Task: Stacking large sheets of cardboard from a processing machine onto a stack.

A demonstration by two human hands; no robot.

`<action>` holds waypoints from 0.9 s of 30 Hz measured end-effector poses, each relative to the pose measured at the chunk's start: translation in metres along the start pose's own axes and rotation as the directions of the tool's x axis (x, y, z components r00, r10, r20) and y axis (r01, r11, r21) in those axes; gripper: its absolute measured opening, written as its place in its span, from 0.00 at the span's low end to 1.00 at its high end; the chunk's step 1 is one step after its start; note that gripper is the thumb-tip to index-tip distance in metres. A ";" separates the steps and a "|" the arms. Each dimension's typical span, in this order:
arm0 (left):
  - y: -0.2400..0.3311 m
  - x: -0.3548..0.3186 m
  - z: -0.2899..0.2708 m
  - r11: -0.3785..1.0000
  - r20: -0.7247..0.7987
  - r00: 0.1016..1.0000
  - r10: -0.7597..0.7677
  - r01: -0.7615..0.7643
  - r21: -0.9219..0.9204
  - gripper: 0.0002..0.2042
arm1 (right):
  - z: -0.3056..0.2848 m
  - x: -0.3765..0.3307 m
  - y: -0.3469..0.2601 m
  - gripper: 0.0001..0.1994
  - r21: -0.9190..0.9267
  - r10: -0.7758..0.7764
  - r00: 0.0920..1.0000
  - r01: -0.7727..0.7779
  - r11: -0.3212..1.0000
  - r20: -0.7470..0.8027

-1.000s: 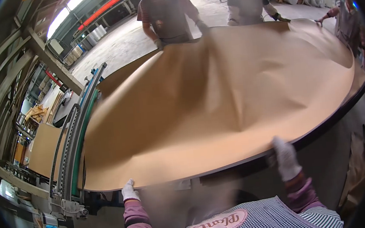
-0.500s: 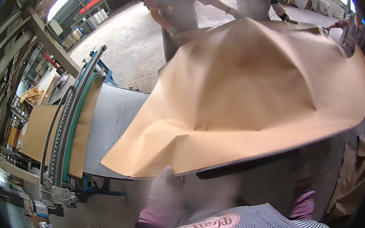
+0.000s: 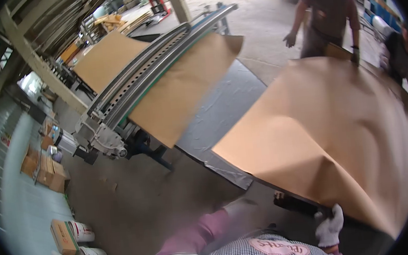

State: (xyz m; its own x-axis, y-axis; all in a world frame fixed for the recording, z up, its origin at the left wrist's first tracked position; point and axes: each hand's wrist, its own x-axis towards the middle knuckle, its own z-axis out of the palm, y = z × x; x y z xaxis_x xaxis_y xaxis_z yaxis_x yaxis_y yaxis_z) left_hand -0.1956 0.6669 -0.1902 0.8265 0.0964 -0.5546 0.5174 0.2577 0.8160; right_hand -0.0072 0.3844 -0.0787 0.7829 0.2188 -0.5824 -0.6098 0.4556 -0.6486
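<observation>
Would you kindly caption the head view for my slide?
Gloved right hand grips a large brown paper sheet beside a conveyor machine.

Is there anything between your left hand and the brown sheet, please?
Nothing visible. The left hand, blurred, is off the brown sheet, with only bare floor in the gap. The right hand already grips the sheet's near edge.

Large brown sheet (image 3: 332, 135) fills the right of the frame, creased and sagging at its lower edge, where the gloved right hand (image 3: 330, 227) grips it. Left hand (image 3: 238, 207), blurred, lies at lower centre, clear of the sheet. Conveyor (image 3: 154, 68) with a second sheet (image 3: 185, 85) upper left; a co-worker (image 3: 330, 12) stands upper right
</observation>
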 end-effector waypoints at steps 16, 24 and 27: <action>-0.090 0.055 -0.564 0.826 -0.811 0.543 -0.219 -0.339 -0.450 0.30 | 0.032 0.029 0.116 0.27 -0.424 0.142 0.934 -0.280 0.862 -0.328; -0.051 -0.032 -0.484 0.970 -0.803 0.575 -0.159 -0.061 -0.236 0.13 | 0.176 0.043 0.167 0.14 -0.046 0.305 0.894 -0.337 0.940 -0.330; 0.035 -0.071 -0.438 0.771 -0.888 0.459 0.041 -0.579 -0.264 0.20 | 0.148 0.058 0.142 0.14 -0.056 0.111 0.887 -0.152 0.987 -0.449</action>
State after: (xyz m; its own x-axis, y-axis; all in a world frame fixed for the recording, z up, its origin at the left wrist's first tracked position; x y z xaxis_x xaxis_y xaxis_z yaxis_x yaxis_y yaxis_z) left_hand -0.3327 1.0904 -0.1938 0.2035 0.9081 -0.3661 -0.1379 0.3967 0.9075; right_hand -0.0301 0.5893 -0.1321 0.5711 -0.1422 -0.8084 -0.7277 0.3680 -0.5788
